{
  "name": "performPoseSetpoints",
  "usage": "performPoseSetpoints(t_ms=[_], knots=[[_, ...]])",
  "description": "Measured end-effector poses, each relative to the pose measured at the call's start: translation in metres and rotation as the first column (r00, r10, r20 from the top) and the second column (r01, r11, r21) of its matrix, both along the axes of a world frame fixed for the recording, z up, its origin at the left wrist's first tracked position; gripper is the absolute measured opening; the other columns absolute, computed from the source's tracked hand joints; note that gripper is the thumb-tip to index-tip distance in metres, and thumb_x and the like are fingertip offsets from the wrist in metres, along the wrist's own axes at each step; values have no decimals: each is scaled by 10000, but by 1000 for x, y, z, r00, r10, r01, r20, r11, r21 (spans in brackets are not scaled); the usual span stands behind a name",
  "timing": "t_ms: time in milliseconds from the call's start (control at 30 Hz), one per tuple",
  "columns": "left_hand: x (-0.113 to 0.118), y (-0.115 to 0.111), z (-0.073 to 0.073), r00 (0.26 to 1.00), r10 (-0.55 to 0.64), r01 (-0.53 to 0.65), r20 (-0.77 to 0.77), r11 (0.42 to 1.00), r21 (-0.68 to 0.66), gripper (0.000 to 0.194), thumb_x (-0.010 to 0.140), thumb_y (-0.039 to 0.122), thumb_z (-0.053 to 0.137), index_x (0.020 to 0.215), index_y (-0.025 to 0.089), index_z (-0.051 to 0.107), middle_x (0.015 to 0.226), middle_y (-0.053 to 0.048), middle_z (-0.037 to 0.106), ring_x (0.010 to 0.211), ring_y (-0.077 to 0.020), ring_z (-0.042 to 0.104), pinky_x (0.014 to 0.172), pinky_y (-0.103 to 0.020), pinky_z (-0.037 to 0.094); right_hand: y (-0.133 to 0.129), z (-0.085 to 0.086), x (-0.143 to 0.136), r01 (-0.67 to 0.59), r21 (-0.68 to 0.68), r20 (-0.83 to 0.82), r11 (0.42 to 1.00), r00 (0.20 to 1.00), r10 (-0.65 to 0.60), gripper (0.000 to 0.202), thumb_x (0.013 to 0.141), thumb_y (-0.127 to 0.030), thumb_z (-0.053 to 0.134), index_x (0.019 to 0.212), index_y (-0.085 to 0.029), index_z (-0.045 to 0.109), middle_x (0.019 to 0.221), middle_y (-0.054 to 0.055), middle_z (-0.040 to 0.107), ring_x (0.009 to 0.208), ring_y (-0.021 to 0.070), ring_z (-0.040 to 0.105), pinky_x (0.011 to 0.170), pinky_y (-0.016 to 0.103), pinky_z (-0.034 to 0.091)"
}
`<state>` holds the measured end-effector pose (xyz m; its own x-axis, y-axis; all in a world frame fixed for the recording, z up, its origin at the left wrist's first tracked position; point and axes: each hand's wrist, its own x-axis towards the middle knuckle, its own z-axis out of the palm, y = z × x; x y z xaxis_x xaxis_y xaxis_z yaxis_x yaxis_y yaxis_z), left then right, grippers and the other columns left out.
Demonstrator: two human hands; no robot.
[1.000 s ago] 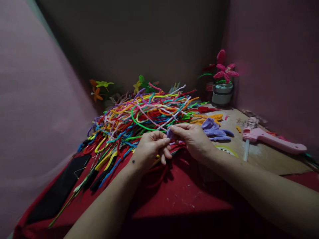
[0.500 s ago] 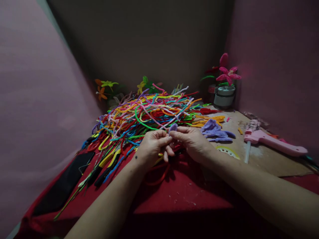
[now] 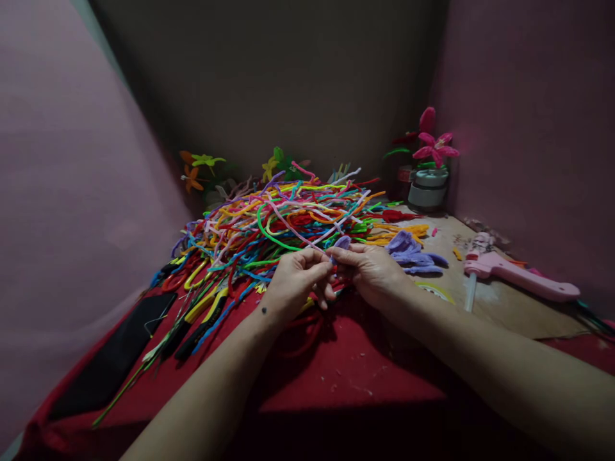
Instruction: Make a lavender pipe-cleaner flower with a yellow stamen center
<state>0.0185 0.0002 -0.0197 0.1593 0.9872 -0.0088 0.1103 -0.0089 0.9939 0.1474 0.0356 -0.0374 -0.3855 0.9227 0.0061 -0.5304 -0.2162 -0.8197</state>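
Observation:
Between my two hands, a small purple pipe-cleaner petal point(image 3: 343, 242) shows above the fingertips. My left hand point(image 3: 300, 275) is closed, thumb and forefinger pinching at the petal's lower end, which the fingers partly hide. My right hand point(image 3: 369, 272) pinches the petal from the other side, thumb against fingers. Just behind them lies a big heap of coloured pipe cleaners point(image 3: 288, 218). To the right of my right hand is a small pile of purple pipe-cleaner petals point(image 3: 416, 255).
A pink glue gun point(image 3: 523, 272) with a clear glue stick rests on a brown board point(image 3: 519, 320) at right. Yellow-and-black pliers point(image 3: 206, 320) and a black phone-like slab point(image 3: 115, 358) lie left on the red cloth point(image 3: 355, 384). A pot point(image 3: 429, 189) holds pink flowers.
The purple petal has tilted to the right between my fingers, and more of it shows. My hands stay close together; the whole view has shifted slightly.

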Motion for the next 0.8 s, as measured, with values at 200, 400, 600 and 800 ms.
performPoseSetpoints(t_ms=[200,400,600,800], knots=[[4,-1,-2,991,84,-77,-102,995,68,176,754,307,553,674,157,507,389,66,472,270,-45,361,276,-144,273,3,-4,0,34,13,19,999,999,-35,216,521,-251,767,569,-117,604,512,-11,578,464,89,513,500,240,397],[8,-3,-1,977,174,-166,-126,983,73,201,751,322,544,637,165,488,383,79,417,253,-41,315,256,-151,225,4,-10,-3,50,53,11,997,999,-50,225,548,-273,755,639,-116,623,577,0,589,515,92,513,531,241,387],[12,-4,0,977,197,-193,-79,980,55,200,750,302,543,620,161,486,407,82,405,266,-25,305,269,-141,228,2,-10,-4,78,76,84,994,993,-84,238,567,-308,736,583,-110,606,495,-31,512,447,53,413,471,222,302],[4,-2,3,977,167,-168,-132,986,3,259,743,378,562,624,151,521,381,52,471,251,-47,363,274,-152,243,0,-6,-1,63,124,179,990,980,-85,239,609,-342,694,577,-129,590,513,-11,554,462,83,469,500,242,345]])
